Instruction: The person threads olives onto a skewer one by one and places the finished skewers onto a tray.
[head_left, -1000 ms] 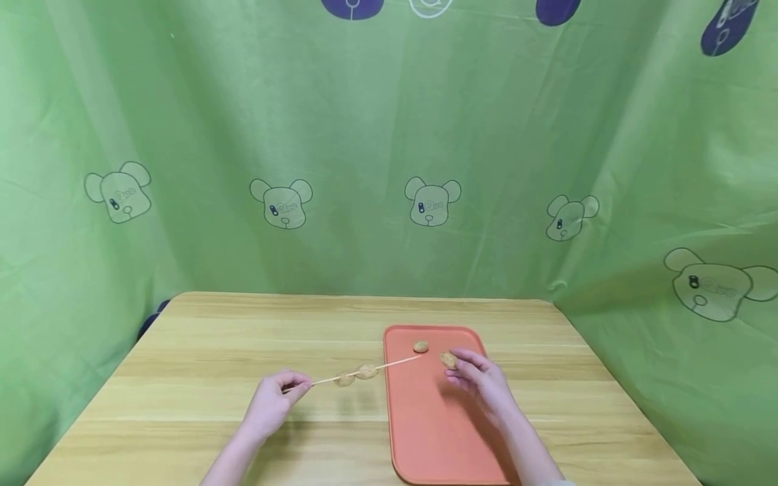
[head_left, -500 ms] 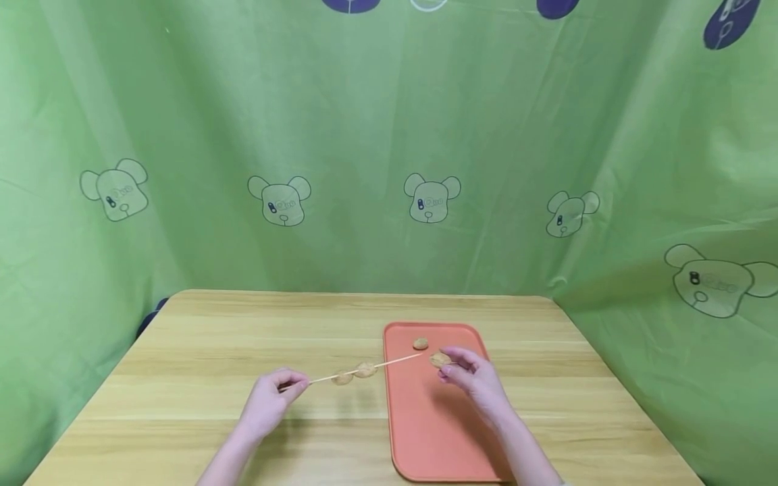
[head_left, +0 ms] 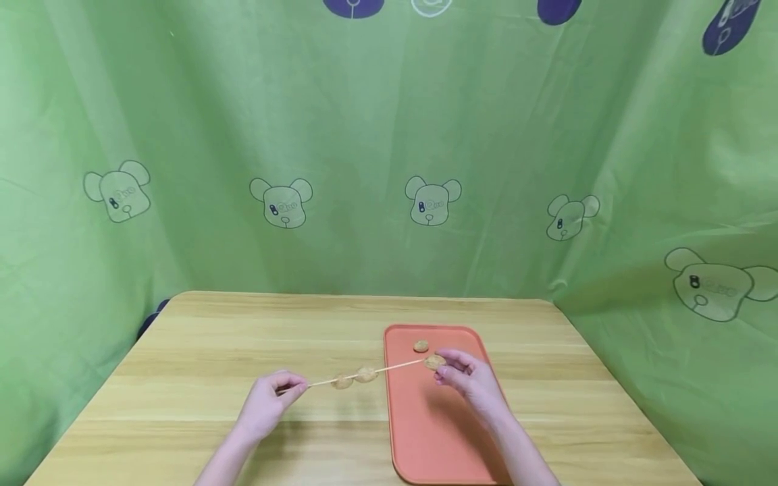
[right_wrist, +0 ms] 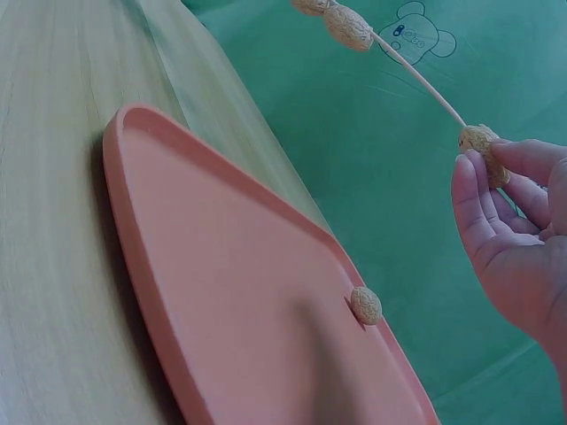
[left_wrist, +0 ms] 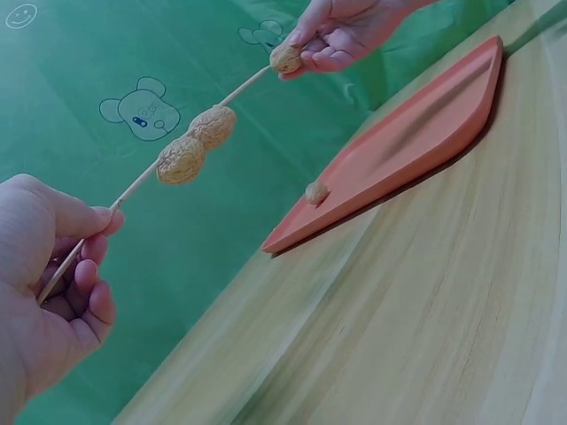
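My left hand (head_left: 266,403) pinches the near end of a thin wooden skewer (head_left: 398,366) between thumb and fingers, above the table. Two wrinkled tan balls (left_wrist: 182,161), walnut-like in look, are threaded side by side around the skewer's middle. Over the pink tray (head_left: 419,425), my right hand (head_left: 477,386) pinches a third wrinkled ball (right_wrist: 477,140) between thumb and fingertips. The skewer's far tip meets this ball's side in both wrist views; how deep it goes in is hidden.
Another wrinkled ball (right_wrist: 366,305) lies on the tray near its far rim. The tray rests on the right half of a wooden table (head_left: 273,331). A green curtain (head_left: 352,250) printed with bear heads hangs behind and at both sides.
My right hand has moved left with its ball, from apart of the skewer to its tip. The left hand and the two threaded balls have stayed nearly still.
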`<state>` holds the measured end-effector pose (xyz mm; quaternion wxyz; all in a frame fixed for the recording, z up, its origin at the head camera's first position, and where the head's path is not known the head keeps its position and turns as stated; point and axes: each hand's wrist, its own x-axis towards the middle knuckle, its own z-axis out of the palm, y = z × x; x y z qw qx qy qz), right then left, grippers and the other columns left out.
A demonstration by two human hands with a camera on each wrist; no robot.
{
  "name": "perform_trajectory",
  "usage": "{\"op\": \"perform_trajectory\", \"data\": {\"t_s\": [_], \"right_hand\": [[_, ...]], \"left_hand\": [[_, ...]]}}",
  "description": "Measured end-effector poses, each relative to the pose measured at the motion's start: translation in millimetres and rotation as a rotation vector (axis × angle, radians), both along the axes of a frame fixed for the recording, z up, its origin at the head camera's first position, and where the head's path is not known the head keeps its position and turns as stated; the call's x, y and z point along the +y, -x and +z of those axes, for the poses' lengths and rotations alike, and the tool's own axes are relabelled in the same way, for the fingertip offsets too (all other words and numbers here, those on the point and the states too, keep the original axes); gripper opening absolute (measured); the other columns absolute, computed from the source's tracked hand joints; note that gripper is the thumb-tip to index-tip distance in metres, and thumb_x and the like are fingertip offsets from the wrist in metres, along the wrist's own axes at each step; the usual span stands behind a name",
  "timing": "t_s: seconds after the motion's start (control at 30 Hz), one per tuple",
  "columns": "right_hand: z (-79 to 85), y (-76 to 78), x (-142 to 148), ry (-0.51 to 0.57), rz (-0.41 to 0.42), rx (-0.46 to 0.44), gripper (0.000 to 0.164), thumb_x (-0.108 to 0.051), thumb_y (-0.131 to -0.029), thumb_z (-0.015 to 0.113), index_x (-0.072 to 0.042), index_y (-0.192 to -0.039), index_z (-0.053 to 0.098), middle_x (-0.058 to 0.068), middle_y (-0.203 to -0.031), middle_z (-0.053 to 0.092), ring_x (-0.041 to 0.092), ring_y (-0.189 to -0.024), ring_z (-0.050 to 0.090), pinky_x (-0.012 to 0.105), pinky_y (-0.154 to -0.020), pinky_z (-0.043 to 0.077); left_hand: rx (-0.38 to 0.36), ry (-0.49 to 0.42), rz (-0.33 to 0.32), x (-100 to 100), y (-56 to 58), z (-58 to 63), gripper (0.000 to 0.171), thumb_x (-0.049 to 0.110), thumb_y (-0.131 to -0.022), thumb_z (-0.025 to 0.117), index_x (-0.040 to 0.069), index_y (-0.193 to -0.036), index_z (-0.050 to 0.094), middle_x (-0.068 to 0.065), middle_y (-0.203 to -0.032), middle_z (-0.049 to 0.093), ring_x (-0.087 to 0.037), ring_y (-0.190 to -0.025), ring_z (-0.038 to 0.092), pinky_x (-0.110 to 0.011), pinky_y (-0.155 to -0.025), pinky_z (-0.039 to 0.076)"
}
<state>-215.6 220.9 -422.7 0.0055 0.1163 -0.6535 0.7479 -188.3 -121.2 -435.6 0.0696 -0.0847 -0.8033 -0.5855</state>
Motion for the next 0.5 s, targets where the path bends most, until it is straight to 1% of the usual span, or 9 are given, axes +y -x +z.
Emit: {"op": "perform_trajectory", "data": {"t_s": [0.1, 0.17, 0.27, 0.37, 0.5], "right_hand": [[-1.5, -0.6, 0.4, 0.012, 0.008, 0.011, 0.036, 0.009, -0.084, 0.056, 0.022, -0.116, 0.046, 0.005, -0.088, 0.063, 0.013, -0.075, 0.063, 0.027, -0.073, 0.053], [-2.3, -1.0, 0.1, 0.016, 0.001, 0.002, 0.035, 0.008, -0.084, 0.057, 0.021, -0.115, 0.048, 0.005, -0.088, 0.063, 0.013, -0.074, 0.063, 0.027, -0.072, 0.053], [-3.2, -1.7, 0.1, 0.012, 0.000, -0.009, 0.038, 0.008, -0.084, 0.057, 0.022, -0.117, 0.045, 0.006, -0.088, 0.062, 0.013, -0.074, 0.062, 0.028, -0.073, 0.053], [-3.2, -2.5, 0.9, 0.014, 0.016, -0.009, 0.042, 0.007, -0.084, 0.057, 0.024, -0.119, 0.041, 0.007, -0.090, 0.062, 0.013, -0.075, 0.062, 0.029, -0.074, 0.053], [-2.5, -4.1, 2.6, 0.026, 0.043, -0.003, 0.042, 0.005, -0.084, 0.058, 0.024, -0.118, 0.041, 0.007, -0.090, 0.061, 0.013, -0.075, 0.062, 0.029, -0.073, 0.053]], "left_hand": [[0.001, -0.003, -0.005, 0.4, -0.2, -0.6, 0.005, 0.000, -0.082, 0.065, -0.001, -0.086, 0.067, -0.010, -0.083, 0.065, -0.012, -0.076, 0.058, -0.024, -0.072, 0.047], [0.006, -0.007, -0.010, 0.5, -0.5, -0.5, 0.006, 0.000, -0.082, 0.065, -0.002, -0.087, 0.067, -0.010, -0.083, 0.065, -0.011, -0.076, 0.058, -0.024, -0.072, 0.048], [0.009, -0.016, -0.031, 0.5, -1.1, -0.5, 0.007, 0.001, -0.082, 0.065, -0.003, -0.088, 0.067, -0.012, -0.084, 0.064, -0.011, -0.076, 0.057, -0.023, -0.072, 0.047], [0.007, -0.018, -0.053, 0.2, -1.8, -0.9, 0.009, 0.001, -0.082, 0.065, -0.004, -0.089, 0.067, -0.012, -0.085, 0.064, -0.011, -0.076, 0.057, -0.023, -0.072, 0.047], [0.008, -0.010, -0.070, -0.5, -2.4, -2.3, 0.010, 0.001, -0.082, 0.064, -0.006, -0.089, 0.066, -0.010, -0.084, 0.064, -0.011, -0.076, 0.056, -0.023, -0.071, 0.047]]}}
